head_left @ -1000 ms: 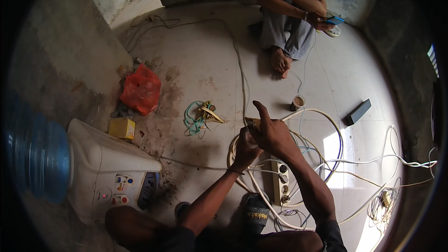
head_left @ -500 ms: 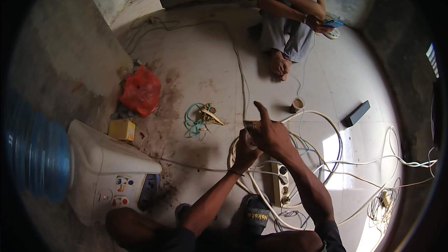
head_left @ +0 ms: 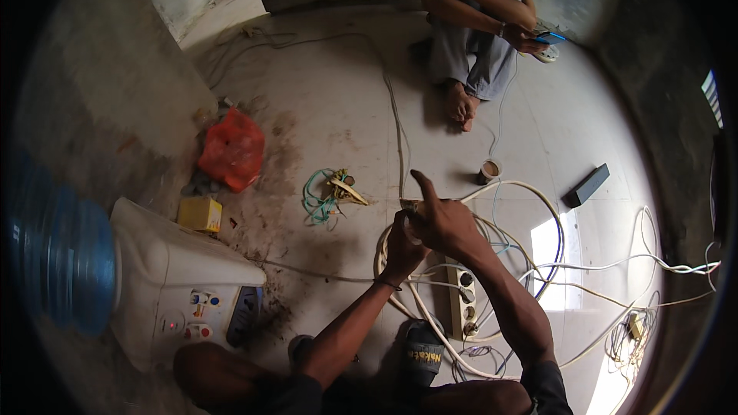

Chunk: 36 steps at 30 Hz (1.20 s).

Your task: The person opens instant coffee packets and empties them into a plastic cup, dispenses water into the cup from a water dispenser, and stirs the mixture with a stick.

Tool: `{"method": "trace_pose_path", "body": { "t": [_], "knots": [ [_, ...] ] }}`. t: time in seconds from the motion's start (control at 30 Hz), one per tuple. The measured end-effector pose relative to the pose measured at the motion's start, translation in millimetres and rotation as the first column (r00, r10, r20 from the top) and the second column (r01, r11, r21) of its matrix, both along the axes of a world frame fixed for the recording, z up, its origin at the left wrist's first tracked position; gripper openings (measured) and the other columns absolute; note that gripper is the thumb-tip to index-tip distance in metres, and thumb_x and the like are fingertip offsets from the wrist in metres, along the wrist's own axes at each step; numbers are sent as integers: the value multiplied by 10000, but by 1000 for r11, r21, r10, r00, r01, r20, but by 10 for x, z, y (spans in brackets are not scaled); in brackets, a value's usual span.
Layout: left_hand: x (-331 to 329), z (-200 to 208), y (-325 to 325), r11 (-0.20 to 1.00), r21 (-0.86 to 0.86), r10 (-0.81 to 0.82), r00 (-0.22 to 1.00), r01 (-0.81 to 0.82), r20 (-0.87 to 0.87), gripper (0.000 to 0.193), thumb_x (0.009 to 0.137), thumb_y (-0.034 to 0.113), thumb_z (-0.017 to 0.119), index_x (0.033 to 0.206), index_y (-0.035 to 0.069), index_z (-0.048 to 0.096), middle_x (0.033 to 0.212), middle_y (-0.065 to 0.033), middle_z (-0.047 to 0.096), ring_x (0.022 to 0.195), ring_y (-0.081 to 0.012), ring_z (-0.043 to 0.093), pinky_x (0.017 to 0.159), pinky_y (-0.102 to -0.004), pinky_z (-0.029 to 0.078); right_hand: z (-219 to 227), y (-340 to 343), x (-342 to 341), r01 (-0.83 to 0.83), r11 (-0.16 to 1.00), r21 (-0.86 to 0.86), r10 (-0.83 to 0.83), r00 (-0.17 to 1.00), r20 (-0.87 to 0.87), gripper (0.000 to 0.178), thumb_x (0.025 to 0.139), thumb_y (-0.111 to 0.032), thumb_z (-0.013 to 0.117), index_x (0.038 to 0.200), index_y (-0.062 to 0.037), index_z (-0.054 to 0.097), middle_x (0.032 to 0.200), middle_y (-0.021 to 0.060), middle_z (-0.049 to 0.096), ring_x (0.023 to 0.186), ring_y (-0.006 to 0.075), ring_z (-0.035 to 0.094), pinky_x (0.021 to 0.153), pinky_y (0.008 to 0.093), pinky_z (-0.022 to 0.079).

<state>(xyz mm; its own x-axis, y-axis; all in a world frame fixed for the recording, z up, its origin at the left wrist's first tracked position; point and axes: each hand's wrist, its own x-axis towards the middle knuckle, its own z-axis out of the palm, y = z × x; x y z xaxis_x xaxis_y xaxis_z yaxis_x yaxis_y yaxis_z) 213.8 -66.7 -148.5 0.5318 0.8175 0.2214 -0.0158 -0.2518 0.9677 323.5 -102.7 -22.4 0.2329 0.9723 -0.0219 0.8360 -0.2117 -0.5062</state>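
1. Roughly at mid-view, we bring our two hands together above the pale floor (head_left: 346, 107), both forearms reaching up from the lower edge.
2. Our left hand (head_left: 403, 251) has its fingers curled around a small clear object (head_left: 413, 232), which sits between the two hands and is largely covered by them; we cannot make out its exact kind.
3. Our right hand (head_left: 448, 229) lies against it from the other side, index finger stretched out and the other fingers bent; whether they grip the object or only rest on it, we cannot tell.
4. Just below our right hand we see a white power strip (head_left: 467, 309) with dark plugs in it, and a wide loop of pale cable (head_left: 560, 223) curves around to the right.
5. Beyond our hands stands a cup of brown drink (head_left: 490, 172); farther right lies a black oblong block (head_left: 586, 186).
6. To the left we have a green cord tangle (head_left: 311, 198), a red plastic bag (head_left: 232, 150), a yellow box (head_left: 201, 214) and a white water dispenser (head_left: 184, 277) bearing a blue bottle (head_left: 60, 250).
7. Near the far wall, we see another person (head_left: 473, 54) seated with knees drawn up, holding a blue phone (head_left: 550, 38).
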Motion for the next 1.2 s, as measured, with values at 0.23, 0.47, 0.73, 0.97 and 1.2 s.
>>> {"method": "trace_pose_path", "body": {
  "t": [0.23, 0.47, 0.73, 0.97, 1.2],
  "knots": [
    [8, 38, 1, 999, -40, -19, 1000, 20, 21, 612, 727, 211, 810, 1175, 42, 429, 1051, -139, 608, 981, -265, 639, 813, -374, 508, -119, 46, 18, -55, 996, 65, 50, 997, 64, 746, 842, -287, 696, 1446, -123, 291, 626, 183, 621, 574, 437, 616, 534, 503, 467],
    [-14, 2, 16, 1000, -16, 20, 994, -22, -103, 615, 670, 148, 840, 1147, 44, 466, 1056, -121, 599, 976, -253, 615, 845, -372, 496, -76, 43, -16, -57, 998, 11, 56, 997, 59, 760, 849, -257, 633, 1477, -107, 232, 654, 196, 641, 578, 444, 611, 547, 529, 466],
    [-10, -43, 26, 997, -82, -6, 998, 11, 63, 625, 676, 133, 836, 1181, 43, 480, 1071, -102, 609, 980, -211, 625, 849, -349, 511, 5, -64, 61, 27, 992, 126, -10, 991, -136, 835, 767, -200, 710, 1467, -135, 259, 696, 216, 646, 670, 432, 641, 612, 510, 493],
    [0, -63, 15, 996, -89, -21, 998, 27, 67, 659, 679, 129, 835, 1222, 36, 473, 1111, -108, 605, 992, -204, 624, 870, -330, 507, -9, -51, 55, 17, 991, 134, 8, 983, -184, 734, 776, -147, 727, 1412, -136, 359, 762, 217, 676, 720, 445, 651, 637, 492, 514],
    [-3, -85, 21, 998, -53, -41, 997, 44, 59, 693, 685, 124, 832, 1259, 24, 457, 1146, -107, 593, 1020, -207, 616, 885, -332, 505, -118, -45, 48, 62, 989, 132, -44, 990, -133, 729, 762, -180, 728, 1389, -134, 359, 712, 203, 662, 667, 431, 647, 617, 497, 512]
  ]
}}
